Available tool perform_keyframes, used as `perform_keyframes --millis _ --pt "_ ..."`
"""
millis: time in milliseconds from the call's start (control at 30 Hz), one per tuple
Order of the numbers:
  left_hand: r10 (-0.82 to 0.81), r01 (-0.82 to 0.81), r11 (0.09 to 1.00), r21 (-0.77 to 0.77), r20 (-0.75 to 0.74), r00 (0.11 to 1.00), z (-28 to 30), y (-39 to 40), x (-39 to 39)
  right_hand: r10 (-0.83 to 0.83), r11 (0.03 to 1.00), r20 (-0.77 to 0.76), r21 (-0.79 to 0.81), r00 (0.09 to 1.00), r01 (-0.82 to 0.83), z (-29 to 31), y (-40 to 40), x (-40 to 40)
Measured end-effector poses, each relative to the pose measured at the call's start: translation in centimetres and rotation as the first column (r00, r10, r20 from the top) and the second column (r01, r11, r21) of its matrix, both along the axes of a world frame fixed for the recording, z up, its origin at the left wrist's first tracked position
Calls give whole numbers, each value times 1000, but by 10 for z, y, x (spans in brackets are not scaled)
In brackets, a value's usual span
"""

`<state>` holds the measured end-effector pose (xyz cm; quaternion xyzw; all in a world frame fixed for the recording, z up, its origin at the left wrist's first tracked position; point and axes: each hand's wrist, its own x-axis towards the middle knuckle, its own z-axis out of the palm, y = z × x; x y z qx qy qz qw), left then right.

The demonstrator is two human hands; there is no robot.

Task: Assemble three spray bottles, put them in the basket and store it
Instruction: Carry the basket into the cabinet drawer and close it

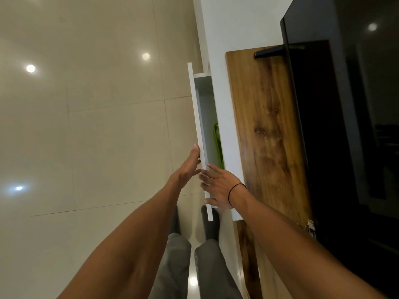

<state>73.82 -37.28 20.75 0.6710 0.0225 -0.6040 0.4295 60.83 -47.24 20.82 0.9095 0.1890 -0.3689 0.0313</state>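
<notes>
Both hands (203, 178) on white drawer (199, 134); green basket (217, 145) inside, seemingly

this is looking like a home living room. glossy cream floor tiles (86, 126) are filling the nine o'clock side and mirroring ceiling spotlights. at three o'clock a large black television screen (345, 126) is standing on a wood-grain top (265, 130), its dark foot (269, 53) resting on the wood toward one o'clock. a white low cabinet (222, 83) is running under that top through the centre, with a white drawer (199, 134) standing partly open from it.
</notes>
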Motion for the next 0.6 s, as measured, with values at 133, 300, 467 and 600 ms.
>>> perform_keyframes --millis 133,300,467,600 --pt "-26 26 1000 4 10 1000 5 -15 -8 -22 998 -24 -57 999 21 6 -3 -1" --pt "-52 52 999 -2 6 999 9 -27 -17 -47 994 -38 -98 998 43 8 -10 -8" --pt "-73 73 997 -13 -22 997 13 -35 -22 -59 993 -62 -105 996 53 13 -20 -11" --pt "-91 90 996 -9 -49 995 20 -41 -26 -73 990 -82 -129 994 62 17 -25 -14"
